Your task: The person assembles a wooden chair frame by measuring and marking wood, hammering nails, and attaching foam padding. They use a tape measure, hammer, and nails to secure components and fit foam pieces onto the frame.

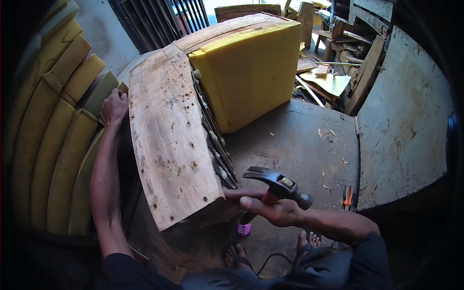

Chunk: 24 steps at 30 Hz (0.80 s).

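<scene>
A hammer with a dark claw head and a reddish handle is in my right hand, its head lying above my fingers. One finger of that hand stretches to the near end of a wooden furniture frame. The frame's long pale board is dotted with nail marks, and ragged layers stick out along its right edge. A thick yellow foam block stands against the frame's far part. My left hand is closed at the frame's far left side. Whatever its fingers hold, if anything, is hidden.
Yellow foam cushions are stacked along the left. Orange-handled pliers and a pink tape measure lie on the floor near my feet. Wood scraps are heaped at the back right, beside a large grey board.
</scene>
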Tool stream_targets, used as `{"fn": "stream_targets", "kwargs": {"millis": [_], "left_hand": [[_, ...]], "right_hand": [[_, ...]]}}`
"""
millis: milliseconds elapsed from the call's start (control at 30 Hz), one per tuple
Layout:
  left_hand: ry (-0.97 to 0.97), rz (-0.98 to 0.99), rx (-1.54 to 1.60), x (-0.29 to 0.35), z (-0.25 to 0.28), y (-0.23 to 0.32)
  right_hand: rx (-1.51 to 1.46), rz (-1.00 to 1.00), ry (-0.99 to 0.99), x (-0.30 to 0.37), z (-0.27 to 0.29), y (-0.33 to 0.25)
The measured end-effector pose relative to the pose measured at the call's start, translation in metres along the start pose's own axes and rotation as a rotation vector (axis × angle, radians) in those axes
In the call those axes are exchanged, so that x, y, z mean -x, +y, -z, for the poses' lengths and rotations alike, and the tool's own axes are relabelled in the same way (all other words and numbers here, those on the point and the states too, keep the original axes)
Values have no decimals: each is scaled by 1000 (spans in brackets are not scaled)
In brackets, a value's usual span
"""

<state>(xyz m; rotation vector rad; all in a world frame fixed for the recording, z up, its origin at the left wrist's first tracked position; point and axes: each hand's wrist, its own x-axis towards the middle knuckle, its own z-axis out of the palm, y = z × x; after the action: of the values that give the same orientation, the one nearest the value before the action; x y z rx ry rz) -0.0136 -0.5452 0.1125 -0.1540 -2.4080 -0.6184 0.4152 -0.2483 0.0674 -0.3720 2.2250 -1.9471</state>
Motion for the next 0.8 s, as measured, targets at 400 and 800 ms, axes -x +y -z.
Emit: {"fn": "stream_targets", "kwargs": {"millis": [400,800], "left_hand": [[-281,52,1204,87,138,55],[-407,271,1533,143,95,40]], "right_hand": [[362,68,-333,-105,-74,50],[977,-732,-184,123,68,146]]}}
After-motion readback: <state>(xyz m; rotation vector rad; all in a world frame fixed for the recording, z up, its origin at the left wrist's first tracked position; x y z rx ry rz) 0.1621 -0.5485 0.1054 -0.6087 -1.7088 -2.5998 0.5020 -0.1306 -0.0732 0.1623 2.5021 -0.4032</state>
